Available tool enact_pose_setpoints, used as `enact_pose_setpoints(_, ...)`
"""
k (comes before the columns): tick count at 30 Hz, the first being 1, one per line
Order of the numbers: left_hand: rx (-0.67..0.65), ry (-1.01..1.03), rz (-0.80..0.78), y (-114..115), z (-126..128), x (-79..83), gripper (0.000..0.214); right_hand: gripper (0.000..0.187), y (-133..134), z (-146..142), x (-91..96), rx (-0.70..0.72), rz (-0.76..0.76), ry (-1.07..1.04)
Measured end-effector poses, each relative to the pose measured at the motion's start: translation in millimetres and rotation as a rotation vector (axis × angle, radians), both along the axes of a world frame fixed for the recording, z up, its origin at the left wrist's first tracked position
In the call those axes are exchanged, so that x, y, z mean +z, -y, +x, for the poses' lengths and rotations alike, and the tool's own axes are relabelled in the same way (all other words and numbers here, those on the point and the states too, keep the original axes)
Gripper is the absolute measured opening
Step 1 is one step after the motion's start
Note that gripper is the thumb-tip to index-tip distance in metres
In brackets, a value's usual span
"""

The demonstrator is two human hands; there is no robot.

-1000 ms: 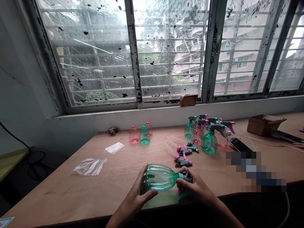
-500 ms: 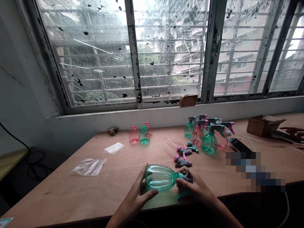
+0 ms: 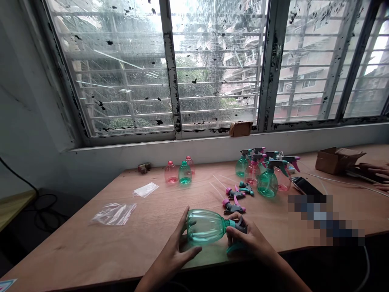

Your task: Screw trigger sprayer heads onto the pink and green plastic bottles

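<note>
A clear green spray bottle (image 3: 206,227) lies sideways in the air over the table's front edge, its base to the left. My left hand (image 3: 176,241) cups the base end, fingers behind it and thumb stretched along the lower front. At the neck, my right hand (image 3: 247,235) is closed around the grey and teal spray head (image 3: 240,225), whose teal trigger hangs below. The spray head sits against the bottle mouth; how tightly it is screwed I cannot tell. Just beyond lie loose pink-and-grey spray heads (image 3: 234,207) with thin tubes and a teal one (image 3: 246,188).
Topless pink and green bottles (image 3: 184,173) stand at the back. Several assembled spray bottles (image 3: 267,182) cluster right of centre. A plastic bag (image 3: 114,213) and white packet (image 3: 146,189) lie left. A phone (image 3: 307,189), carton (image 3: 337,160) and another person's hands (image 3: 375,170) are at right.
The fingers of my left hand have shifted slightly around the bottle's base, and the bottle has moved a touch. My right hand keeps its grip on the spray head.
</note>
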State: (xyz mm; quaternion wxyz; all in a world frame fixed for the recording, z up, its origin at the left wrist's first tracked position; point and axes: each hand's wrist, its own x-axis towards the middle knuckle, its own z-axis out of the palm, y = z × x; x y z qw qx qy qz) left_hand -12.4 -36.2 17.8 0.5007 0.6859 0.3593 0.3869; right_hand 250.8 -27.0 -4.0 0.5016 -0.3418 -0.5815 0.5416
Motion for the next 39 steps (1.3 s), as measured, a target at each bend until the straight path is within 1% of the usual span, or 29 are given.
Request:
enact_pose_setpoints(2, -0.011, 0.010, 0.008, -1.4, -0.5, -2.9, 0.099, 0.036, 0.4, -0.1, 0.4, 0.004, 0.004, -0.001)
enact_pose_setpoints(4, 0.017, 0.012, 0.015, -2.2, -1.0, -3.8, 0.100, 0.036, 0.4, 0.0, -0.1, 0.011, 0.005, 0.002)
enact_pose_setpoints(8, 0.071, -0.014, -0.011, -1.1, -0.6, 0.2, 0.091, 0.036, -0.5, 0.0, -2.1, 0.017, 0.003, 0.007)
enact_pose_setpoints(10, 0.056, -0.030, 0.007, 0.1, 0.4, 1.9, 0.087, 0.036, -1.1, 0.1, -3.1, 0.014, 0.001, 0.001)
enact_pose_setpoints(14, 0.003, 0.020, 0.054, 1.4, 2.6, 0.1, 0.092, 0.036, -1.7, 0.2, -4.6, 0.017, 0.005, 0.006)
enact_pose_setpoints(16, 0.000, 0.028, 0.058, 1.6, 3.0, -0.8, 0.094, 0.036, -1.5, 0.2, -4.8, 0.019, 0.005, 0.010)
enact_pose_setpoints(18, 0.009, 0.033, 0.026, 1.9, 2.9, 0.2, 0.097, 0.037, -1.0, 0.1, -4.5, 0.019, 0.000, 0.006)
enact_pose_setpoints(20, 0.023, 0.037, -0.021, 2.4, 2.4, 2.6, 0.094, 0.037, -0.4, 0.0, -3.7, 0.022, -0.004, 0.005)
enact_pose_setpoints(23, 0.046, 0.006, -0.026, 2.8, 1.6, 5.1, 0.082, 0.038, 0.1, 0.0, -2.1, 0.017, 0.000, 0.017)
enact_pose_setpoints(28, -0.012, 0.016, 0.025, 3.4, 1.5, 1.0, 0.093, 0.038, 0.1, 0.0, -0.5, -0.009, 0.013, 0.021)
enact_pose_setpoints(30, -0.001, 0.016, 0.033, 4.1, 1.7, 0.2, 0.096, 0.038, 0.2, -0.4, -0.4, 0.001, 0.013, 0.028)
enact_pose_setpoints(32, 0.029, 0.023, 0.005, 4.6, 1.9, 1.3, 0.097, 0.039, 0.4, -0.8, -0.5, 0.010, 0.010, 0.027)
enact_pose_setpoints(34, 0.058, 0.018, -0.006, 4.5, 1.8, 3.4, 0.091, 0.039, 0.4, -0.9, -0.4, 0.015, 0.006, 0.021)
enact_pose_setpoints(37, 0.077, -0.024, 0.034, 3.5, 1.1, 4.9, 0.077, 0.038, 0.4, -0.6, 0.1, 0.015, 0.004, 0.012)
enact_pose_setpoints(39, 0.048, -0.018, 0.037, 2.8, 0.7, 3.5, 0.081, 0.038, 0.2, -0.2, 0.4, 0.003, 0.006, 0.005)
